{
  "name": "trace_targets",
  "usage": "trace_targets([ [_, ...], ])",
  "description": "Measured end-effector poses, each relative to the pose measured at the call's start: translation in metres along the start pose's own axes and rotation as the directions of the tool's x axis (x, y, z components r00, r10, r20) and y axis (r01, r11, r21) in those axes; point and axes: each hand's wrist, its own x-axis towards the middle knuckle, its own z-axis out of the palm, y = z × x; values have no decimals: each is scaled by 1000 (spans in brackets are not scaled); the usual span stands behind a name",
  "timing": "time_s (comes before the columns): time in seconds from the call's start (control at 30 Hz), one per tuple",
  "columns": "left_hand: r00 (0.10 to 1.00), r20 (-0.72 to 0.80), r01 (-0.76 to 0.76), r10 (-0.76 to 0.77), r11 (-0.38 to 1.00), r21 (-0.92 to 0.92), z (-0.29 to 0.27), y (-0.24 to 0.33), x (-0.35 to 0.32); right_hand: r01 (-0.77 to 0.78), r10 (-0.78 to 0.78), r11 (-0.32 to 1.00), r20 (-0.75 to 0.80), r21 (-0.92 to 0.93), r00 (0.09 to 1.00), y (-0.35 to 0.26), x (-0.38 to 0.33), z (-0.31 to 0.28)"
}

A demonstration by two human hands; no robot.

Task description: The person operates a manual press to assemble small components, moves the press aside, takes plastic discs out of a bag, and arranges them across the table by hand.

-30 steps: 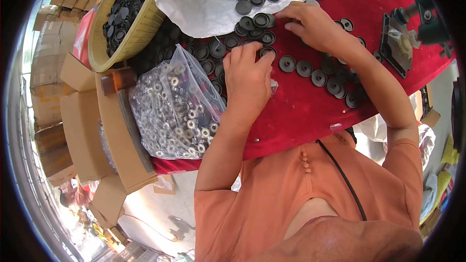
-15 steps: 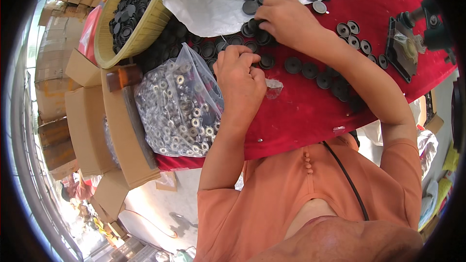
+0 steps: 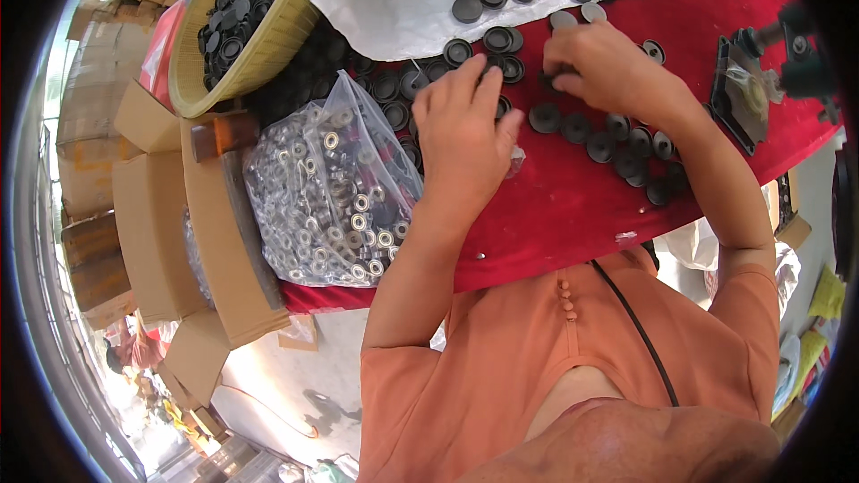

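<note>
My left hand [image 3: 467,130] reaches over the red-covered table with its fingers spread. Its fingertips lie among loose black round caps [image 3: 513,69]. To its right, my right hand [image 3: 613,67] is closed, fingers curled and thumb drawn in. A dark edge of a black round cap shows beneath its fingertips, though most of it is hidden. Just below this hand runs a group of black caps [image 3: 575,128], and some beside it have metal-coloured centres [image 3: 640,140]. A clear plastic bag of small metal ring bearings [image 3: 360,222] stands left of my left forearm.
A yellow basket [image 3: 300,31] of black caps stands at the far left. Further caps lie on a white sack [image 3: 376,13] at the back. An open cardboard box [image 3: 228,241] flanks the bag. A dark green metal device [image 3: 801,63] stands at the right edge.
My right hand has moved right and slightly nearer, away from the caps by the sack. My left hand has shifted a little right and spread its fingers. The head view has shifted slightly.
</note>
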Motion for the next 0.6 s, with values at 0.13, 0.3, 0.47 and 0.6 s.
trace_targets([
  [0.13,978,205,-59,38,994,96,3,8,-2,3,-4,999,-21,-39,1000,14,-7,-1],
  [0.3,957,285,-33,-55,955,294,-3,3,-5,-208,203,978,-231,2,951,53,-9,-20],
  [0.47,976,216,-57,7,972,229,2,10,-3,-247,253,967,-182,54,950,58,-14,-18],
  [0.6,951,307,-99,35,976,196,5,14,-6,-290,268,955,-245,-58,932,72,-6,-15],
])
